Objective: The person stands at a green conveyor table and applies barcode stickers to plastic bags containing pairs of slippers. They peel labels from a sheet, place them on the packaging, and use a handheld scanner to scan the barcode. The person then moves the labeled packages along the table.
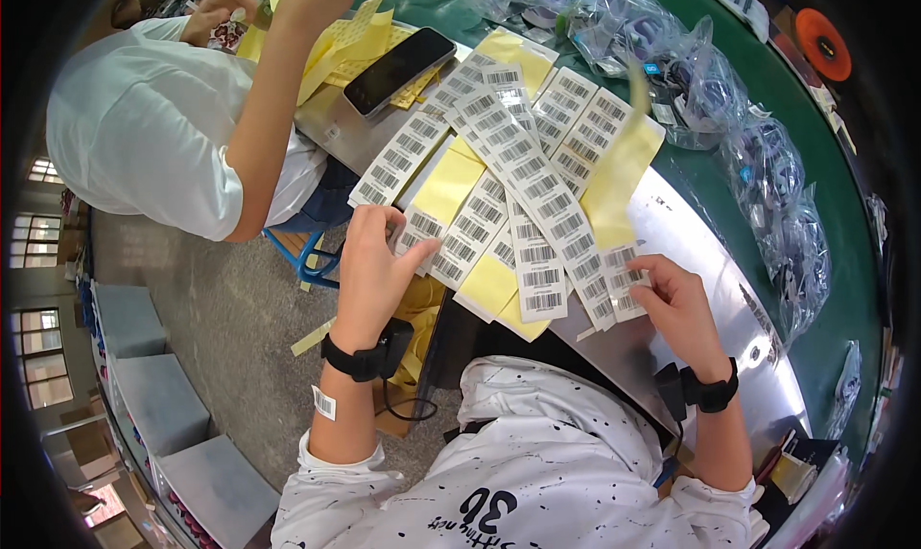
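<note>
Overlapping strips of white barcode labels (523, 151) lie in a loose pile before me, some with bare yellow backing (448, 182). My left hand (372, 266) is at the pile's near left edge. Its thumb and curled fingers close on the end of a barcode label strip (422, 225). At the near right, my right hand (676, 304) pinches the edge of another label strip (622, 279) between thumb and forefinger. Beside that strip, a curled piece of yellow backing paper (614, 189) rises from the pile. Both wrists wear black bands, and one barcode label (324, 402) sticks to my left forearm.
A black phone (400, 71) rests beyond the pile, near crumpled yellow backing paper (347, 46). Bagged items in clear plastic (767, 170) line the green table (844, 233) on the right. A co-worker in a white shirt (153, 132) sits at the left, near a blue stool (309, 256).
</note>
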Demonstrator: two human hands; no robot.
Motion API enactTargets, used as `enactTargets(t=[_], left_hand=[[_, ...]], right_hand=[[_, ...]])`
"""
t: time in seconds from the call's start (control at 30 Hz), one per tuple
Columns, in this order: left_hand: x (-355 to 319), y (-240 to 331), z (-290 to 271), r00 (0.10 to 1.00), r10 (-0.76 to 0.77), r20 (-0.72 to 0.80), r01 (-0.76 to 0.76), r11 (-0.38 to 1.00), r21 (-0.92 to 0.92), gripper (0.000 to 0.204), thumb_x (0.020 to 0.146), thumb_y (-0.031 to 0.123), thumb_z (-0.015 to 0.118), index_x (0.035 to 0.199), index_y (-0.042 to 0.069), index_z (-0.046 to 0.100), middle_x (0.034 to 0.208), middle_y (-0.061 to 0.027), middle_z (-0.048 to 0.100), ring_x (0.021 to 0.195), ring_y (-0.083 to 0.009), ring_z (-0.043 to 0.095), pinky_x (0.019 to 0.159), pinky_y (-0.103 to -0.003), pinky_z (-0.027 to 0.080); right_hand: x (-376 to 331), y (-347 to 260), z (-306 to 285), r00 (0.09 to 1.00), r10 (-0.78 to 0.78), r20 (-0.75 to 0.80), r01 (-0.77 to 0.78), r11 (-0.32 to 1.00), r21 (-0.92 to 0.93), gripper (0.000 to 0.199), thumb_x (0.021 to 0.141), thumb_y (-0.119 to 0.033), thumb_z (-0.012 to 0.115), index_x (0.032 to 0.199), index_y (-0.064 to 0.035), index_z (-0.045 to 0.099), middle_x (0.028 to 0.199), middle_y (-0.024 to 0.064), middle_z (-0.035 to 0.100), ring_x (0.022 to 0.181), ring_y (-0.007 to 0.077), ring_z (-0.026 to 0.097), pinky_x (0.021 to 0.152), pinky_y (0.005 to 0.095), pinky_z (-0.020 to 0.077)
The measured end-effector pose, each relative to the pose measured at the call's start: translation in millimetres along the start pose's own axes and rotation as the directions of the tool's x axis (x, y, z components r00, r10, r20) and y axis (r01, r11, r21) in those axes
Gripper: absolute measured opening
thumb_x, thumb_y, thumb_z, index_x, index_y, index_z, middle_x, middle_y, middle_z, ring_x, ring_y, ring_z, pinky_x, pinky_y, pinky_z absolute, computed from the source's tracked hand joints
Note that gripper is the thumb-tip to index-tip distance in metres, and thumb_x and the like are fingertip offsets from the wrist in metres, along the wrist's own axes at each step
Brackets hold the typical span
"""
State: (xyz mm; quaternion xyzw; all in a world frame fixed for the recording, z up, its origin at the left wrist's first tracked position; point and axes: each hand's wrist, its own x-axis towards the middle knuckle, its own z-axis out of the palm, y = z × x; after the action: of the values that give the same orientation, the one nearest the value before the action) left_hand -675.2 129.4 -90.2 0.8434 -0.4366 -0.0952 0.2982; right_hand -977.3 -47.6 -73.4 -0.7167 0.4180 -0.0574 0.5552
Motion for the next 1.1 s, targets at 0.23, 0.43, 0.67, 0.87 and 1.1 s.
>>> enactTargets(t=[0.23, 0.43, 0.67, 0.87, 1.1], left_hand=[[0, 2, 3, 0.998, -0.057, -0.019, 0.056, 0.997, -0.045, 0.04, 0.071, 0.019, 0.081, 0.091, -0.003, 0.055, 0.093, -0.0136, 0.053, 0.084, -0.0285, 0.057, 0.074, -0.036, 0.048], [6, 3, -2, 0.998, -0.035, -0.044, 0.034, 0.999, -0.026, 0.037, 0.072, 0.015, 0.081, 0.093, -0.003, 0.056, 0.095, -0.0131, 0.054, 0.084, -0.0275, 0.056, 0.074, -0.034, 0.047], [23, 14, -12, 0.996, 0.015, 0.093, 0.01, 0.964, -0.265, 0.04, 0.08, 0.003, 0.071, 0.118, -0.002, 0.058, 0.099, -0.0088, 0.066, 0.081, -0.0131, 0.063, 0.072, -0.025, 0.05], [47, 33, -17, 0.911, 0.088, 0.402, 0.243, 0.672, -0.699, 0.043, 0.09, 0.003, 0.061, 0.132, 0.001, 0.052, 0.105, -0.0118, 0.067, 0.087, -0.0109, 0.063, 0.078, -0.024, 0.051], [47, 30, 12, 0.971, 0.108, 0.215, 0.061, 0.755, -0.653, 0.038, 0.095, 0.006, 0.052, 0.134, 0.004, 0.049, 0.091, -0.0004, 0.059, 0.075, -0.0049, 0.049, 0.066, -0.019, 0.039]], right_hand=[[-4, -13, -9, 0.998, -0.02, 0.051, 0.033, 0.963, -0.267, 0.032, 0.084, -0.002, 0.06, 0.115, 0.0008, 0.059, 0.07, 0.0098, 0.057, 0.056, 0.0198, 0.051, 0.055, 0.0339, 0.0416], [-11, -28, -3, 0.868, -0.496, -0.029, 0.356, 0.661, -0.66, 0.03, 0.081, -0.007, 0.066, 0.11, -0.0019, 0.061, 0.112, 0.0141, 0.058, 0.096, 0.0314, 0.059, 0.078, 0.0383, 0.0502], [9, -59, 34, 0.8, -0.6, 0.014, 0.556, 0.732, -0.395, 0.019, 0.081, -0.007, 0.065, 0.1, -0.0042, 0.061, 0.107, 0.0116, 0.06, 0.101, 0.0299, 0.059, 0.079, 0.0403, 0.0501], [56, -77, 85, 0.884, -0.457, -0.093, 0.459, 0.889, -0.005, 0.021, 0.085, -0.012, 0.062, 0.104, -0.001, 0.061, 0.083, 0.018, 0.065, 0.08, 0.0368, 0.063, 0.073, 0.044, 0.0497], [93, -71, 126, 0.807, -0.441, -0.393, 0.531, 0.833, 0.156, 0.035, 0.086, -0.012, 0.064, 0.116, 0.0039, 0.057, 0.07, 0.0158, 0.062, 0.061, 0.0267, 0.061, 0.06, 0.0359, 0.047]])
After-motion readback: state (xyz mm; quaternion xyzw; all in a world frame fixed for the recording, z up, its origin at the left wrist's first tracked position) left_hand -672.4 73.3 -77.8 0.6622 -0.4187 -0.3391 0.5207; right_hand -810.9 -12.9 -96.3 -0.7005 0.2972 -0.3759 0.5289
